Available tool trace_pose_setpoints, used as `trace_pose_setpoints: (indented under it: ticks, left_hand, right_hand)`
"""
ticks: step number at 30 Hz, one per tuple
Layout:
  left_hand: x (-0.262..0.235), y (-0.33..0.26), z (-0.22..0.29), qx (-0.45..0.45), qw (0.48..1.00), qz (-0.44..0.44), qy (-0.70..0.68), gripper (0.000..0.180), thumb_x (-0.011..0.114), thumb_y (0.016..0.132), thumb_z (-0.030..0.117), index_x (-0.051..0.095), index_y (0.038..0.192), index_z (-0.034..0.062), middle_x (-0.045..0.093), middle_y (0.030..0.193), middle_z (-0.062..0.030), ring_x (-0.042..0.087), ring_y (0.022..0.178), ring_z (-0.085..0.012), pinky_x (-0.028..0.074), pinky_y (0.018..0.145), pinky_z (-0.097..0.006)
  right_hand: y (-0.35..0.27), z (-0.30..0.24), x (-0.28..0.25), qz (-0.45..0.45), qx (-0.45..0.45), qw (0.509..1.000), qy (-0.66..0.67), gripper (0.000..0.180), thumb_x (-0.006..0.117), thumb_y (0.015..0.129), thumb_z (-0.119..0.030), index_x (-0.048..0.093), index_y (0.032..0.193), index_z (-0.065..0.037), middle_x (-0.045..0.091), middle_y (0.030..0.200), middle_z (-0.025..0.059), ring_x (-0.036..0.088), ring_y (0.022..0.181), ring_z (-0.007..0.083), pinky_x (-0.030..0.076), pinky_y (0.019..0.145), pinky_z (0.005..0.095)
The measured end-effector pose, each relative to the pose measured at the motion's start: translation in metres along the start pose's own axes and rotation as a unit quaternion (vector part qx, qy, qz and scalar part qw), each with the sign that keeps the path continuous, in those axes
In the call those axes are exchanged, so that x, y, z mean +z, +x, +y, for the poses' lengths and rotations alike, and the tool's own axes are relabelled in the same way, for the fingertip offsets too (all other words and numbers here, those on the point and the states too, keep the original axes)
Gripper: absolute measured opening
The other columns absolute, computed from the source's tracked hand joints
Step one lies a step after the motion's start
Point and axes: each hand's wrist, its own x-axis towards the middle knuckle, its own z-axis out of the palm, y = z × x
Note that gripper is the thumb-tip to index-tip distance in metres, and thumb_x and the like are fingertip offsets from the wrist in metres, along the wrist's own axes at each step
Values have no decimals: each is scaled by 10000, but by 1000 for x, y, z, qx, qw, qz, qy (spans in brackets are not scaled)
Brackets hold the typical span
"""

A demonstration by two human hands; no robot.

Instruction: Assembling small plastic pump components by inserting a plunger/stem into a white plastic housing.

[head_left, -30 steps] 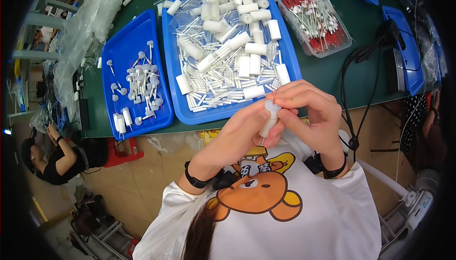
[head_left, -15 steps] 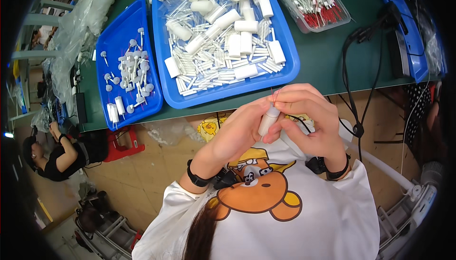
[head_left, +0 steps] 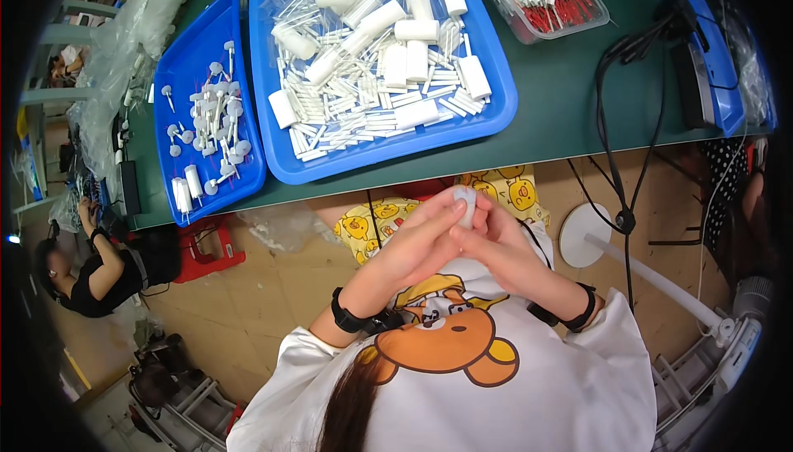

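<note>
Between both hands, just in front of the table edge, is a small white cylinder (head_left: 466, 204) with a greyish end pointing up. The fingers and thumb of my left hand (head_left: 423, 239) close on it from the left. My right hand (head_left: 505, 245) wraps round it from the right, its thumb against the lower part. Most of the cylinder's sides are hidden by the fingers. Beyond my hands, a large blue tray (head_left: 396, 154) holds white foam-like cylinders, thin white rods and clear tubes.
A narrower blue tray (head_left: 254, 173) at the left holds white stems with round grey ends and several white cylinders. A clear plastic box (head_left: 541, 36) of red and white wired parts stands at far right. Black cables (head_left: 607, 113) hang over the table edge. A person (head_left: 103, 266) sits at far left.
My hands have drawn closer together and slightly down round the cylinder. Its end has turned more upright, and the thin red wires seen before no longer show. The view has shifted slightly.
</note>
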Motion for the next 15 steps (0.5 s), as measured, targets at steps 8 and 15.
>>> trace_pose_setpoints:
  ticks: [8, 15]
  left_hand:
    - [-9, 9, -8, -34, 998, 56, -18, 261, 416, 985, 259, 470, 1085, 24, 449, 828, -3, 441, 786, -101, 425, 749, -264]
    - [-11, 16, 0, -21, 998, 58, -2, 233, 427, 984, 222, 462, 1088, 17, 452, 880, 2, 447, 825, -71, 428, 755, -231]
  right_hand:
    - [14, 17, 8, 34, 1, 993, 117, 436, 686, 824, -119, 438, 1170, -28, 525, 1067, 40, 522, 1004, 88, 438, 857, 252]
    - [28, 26, 10, 67, -30, 992, 106, 373, 653, 838, -100, 448, 1141, -27, 521, 1067, 51, 520, 1005, 99, 440, 852, 263]
